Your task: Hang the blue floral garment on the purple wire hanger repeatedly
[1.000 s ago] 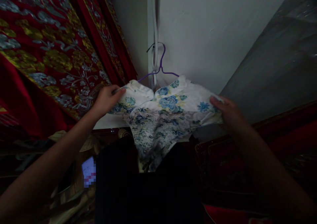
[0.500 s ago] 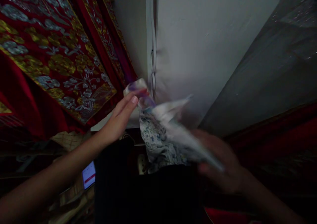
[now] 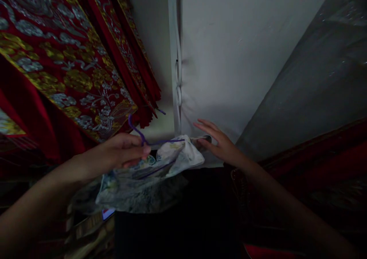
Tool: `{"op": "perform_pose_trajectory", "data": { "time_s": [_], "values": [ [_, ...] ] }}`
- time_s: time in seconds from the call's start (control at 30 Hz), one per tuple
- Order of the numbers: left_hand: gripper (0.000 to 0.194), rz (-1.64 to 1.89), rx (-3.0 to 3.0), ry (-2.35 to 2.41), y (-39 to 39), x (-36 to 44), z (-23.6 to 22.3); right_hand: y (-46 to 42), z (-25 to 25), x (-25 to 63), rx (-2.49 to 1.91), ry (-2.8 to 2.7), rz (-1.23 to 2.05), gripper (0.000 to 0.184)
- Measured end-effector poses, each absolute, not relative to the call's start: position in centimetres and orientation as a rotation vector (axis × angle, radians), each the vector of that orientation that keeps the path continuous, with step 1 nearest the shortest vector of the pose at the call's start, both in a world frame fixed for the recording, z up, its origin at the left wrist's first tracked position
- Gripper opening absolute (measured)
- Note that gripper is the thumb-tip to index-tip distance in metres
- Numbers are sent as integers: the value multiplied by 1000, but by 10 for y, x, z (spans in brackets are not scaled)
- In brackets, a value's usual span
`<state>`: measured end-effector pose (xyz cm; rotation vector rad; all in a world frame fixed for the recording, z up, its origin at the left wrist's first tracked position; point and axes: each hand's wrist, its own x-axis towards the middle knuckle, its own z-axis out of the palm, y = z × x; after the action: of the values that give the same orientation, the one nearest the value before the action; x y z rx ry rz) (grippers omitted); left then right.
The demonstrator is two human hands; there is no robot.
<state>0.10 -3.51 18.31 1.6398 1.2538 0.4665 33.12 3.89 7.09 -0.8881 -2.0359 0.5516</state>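
A pale, floral-patterned cloth piece (image 3: 146, 198), bunched and partly blurred, lies across my lap; it looks like a cloth bag, but I cannot tell for sure. A thin purple cord (image 3: 163, 141) runs from its right part to my left hand (image 3: 124, 152). The thumb and fingers of that hand are closed on the cord, close against the cloth. On the other side, my right hand (image 3: 219, 142) has its fingers stretched out and spread, beside the cloth's right corner. A small dark-tipped thing (image 3: 208, 139) shows by its thumb, too dim to name.
Red hangings (image 3: 77, 79) with gold and silver embroidery fill the left. Ahead stands a pale wall (image 3: 243, 52) with a white cable (image 3: 178, 75) down its edge. Plastic-like grey sheeting (image 3: 312, 87) covers the right. Part of a lit phone (image 3: 107, 214) shows low on the left.
The cloth has swung left and down and turned across the lap. My left hand has closed on the purple cord. My right hand has moved up and left, with fingers spread.
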Motion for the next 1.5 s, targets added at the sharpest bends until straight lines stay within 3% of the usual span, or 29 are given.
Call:
{"op": "perform_pose_trajectory", "data": {
  "time_s": [0.1, 0.17, 0.23, 0.33, 0.4, 0.5, 0.63, 0.77, 1.03, 1.23, 1.4, 1.5],
  "values": [
    [45, 717, 1842, 1376, -11, -9, 192, 38, 72, 325, -896, -2012, 921, 37],
    [34, 998, 1918, 1430, 6, -13, 191, 36, 79, 320, -914, -1830, 1113, 41],
    [20, 1364, 1973, 1422, 18, -15, 186, 40, 92, 316, -916, -1576, 1135, 42],
    [17, 1969, 2249, 1365, 22, -12, 172, 66, 117, 318, -859, -1277, 1014, 44],
    [12, 2148, 2602, 1269, 17, -8, 158, 88, 132, 326, -798, -1156, 931, 41],
    [20, 1659, 2964, 1197, 10, 7, 133, 110, 140, 340, -747, -1044, 887, 36],
    [44, 909, 2757, 1422, 20, 36, 92, 109, 130, 343, -759, -973, 875, 38],
    [35, 564, 2623, 1487, 37, 59, 55, 113, 129, 329, -745, -1006, 821, 41],
    [20, 985, 2365, 1335, 30, 72, 26, 112, 127, 340, -687, -835, 729, 32],
    [21, 1052, 2134, 1129, -5, 82, 1, 70, 76, 351, -851, -823, 797, 34],
    [22, 1240, 1675, 1145, -29, 96, -21, 31, 21, 330, -1130, -805, 61, 50],
    [25, 1358, 1368, 1132, -34, 105, -26, -12, -39, 298, -1195, -762, 216, 28]
  ]
}}
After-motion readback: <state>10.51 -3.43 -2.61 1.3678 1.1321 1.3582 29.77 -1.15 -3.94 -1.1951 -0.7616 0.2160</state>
